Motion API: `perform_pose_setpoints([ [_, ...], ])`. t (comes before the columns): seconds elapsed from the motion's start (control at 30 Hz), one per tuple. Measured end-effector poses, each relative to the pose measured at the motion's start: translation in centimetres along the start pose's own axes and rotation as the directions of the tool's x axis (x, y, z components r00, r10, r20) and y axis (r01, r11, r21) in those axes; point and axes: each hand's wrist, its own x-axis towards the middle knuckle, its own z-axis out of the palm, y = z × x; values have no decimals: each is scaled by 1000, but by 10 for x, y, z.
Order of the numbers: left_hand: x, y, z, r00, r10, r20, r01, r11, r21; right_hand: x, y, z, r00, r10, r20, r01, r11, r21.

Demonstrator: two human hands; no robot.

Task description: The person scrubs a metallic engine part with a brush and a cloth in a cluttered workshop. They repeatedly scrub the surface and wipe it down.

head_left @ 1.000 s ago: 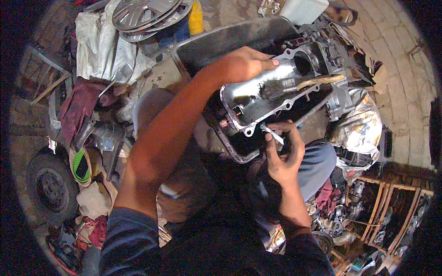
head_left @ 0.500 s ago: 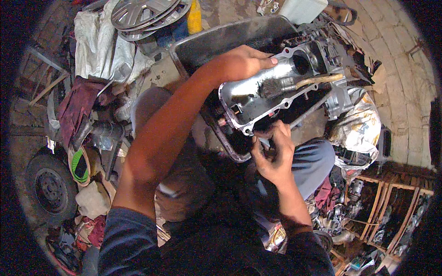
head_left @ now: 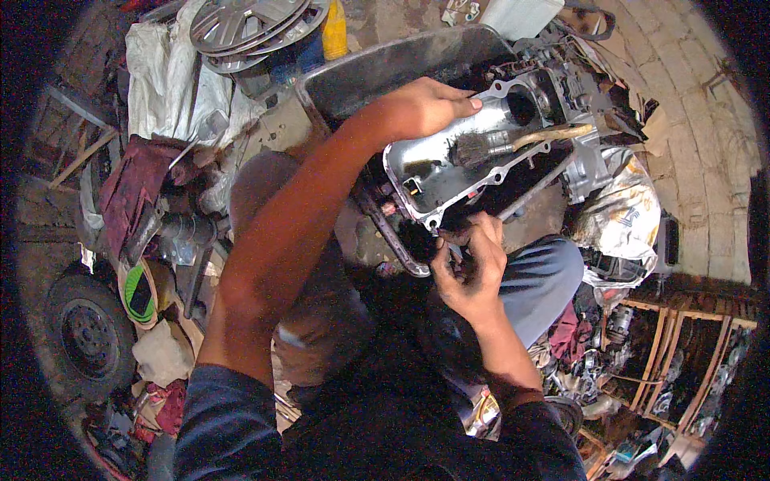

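Observation:
A silver metal casing [head_left: 451,191], open on its upper side with bolt holes along its rim, lies tilted over a dark basin [head_left: 361,78]. My left hand [head_left: 423,110] grips its far edge, thumb on the inner wall. Inside the casing rests a paintbrush [head_left: 499,143] with dark bristles and a wooden handle, untouched by either hand. At the casing's near corner, beside a bolt hole, my right hand [head_left: 475,271] is pinched, fingertips against the rim. Shadow and the fingers hide what it holds. Both hands look smeared with dark grime.
Greasy metal parts [head_left: 553,60] crowd the basin's far right end. A white plastic bag [head_left: 618,204] stands to the right, above wooden racks [head_left: 682,369]. On the left are a wheel [head_left: 88,329], a white sack [head_left: 160,80] and stacked wheel covers [head_left: 253,24].
My right hand has shifted slightly left along the casing's near corner. The pale piece seen between its fingers earlier now barely shows. My left hand keeps its grip; the brush stays in the casing.

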Motion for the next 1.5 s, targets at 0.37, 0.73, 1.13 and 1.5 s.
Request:
perform_pose_setpoints([
  [0.37,5,-7,-1,1000,6,-8,-5,999,31,-6,1,8,993,65,-102,-56,995,85],
  [0.73,3,-4,-4,999,35,21,-35,999,22,5,-4,5,997,-52,-51,54,998,29],
  [1.13,3,-6,0,1000,-19,12,20,997,-70,10,-4,-4,1000,-2,26,0,998,66],
  [1.5,4,-12,0,998,47,-33,-48,998,-27,9,1,-4,999,-41,-8,42,993,109],
])
